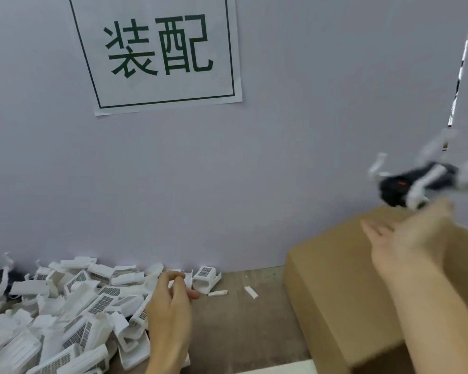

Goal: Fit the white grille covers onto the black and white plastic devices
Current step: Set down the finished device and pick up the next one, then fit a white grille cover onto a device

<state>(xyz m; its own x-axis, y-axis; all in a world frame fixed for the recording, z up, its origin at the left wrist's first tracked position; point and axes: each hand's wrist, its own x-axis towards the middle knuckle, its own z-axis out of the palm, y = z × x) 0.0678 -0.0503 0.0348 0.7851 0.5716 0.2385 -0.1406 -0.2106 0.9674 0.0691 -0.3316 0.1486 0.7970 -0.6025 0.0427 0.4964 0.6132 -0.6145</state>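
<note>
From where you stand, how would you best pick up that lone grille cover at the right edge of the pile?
Probably pinch the grille cover across its narrow side walls, coming from above and the right. It sits apart from the pile with bare table on that side, grille facing up.

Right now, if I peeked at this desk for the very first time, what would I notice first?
Probably the big white sign with two dark green characters, stuck high on the grey wall. Next, the blurry black and white device in the air at the right, just beyond the right hand and above the cardboard box. Then the heap of white grille covers at lower left, beside the left hand.
</note>
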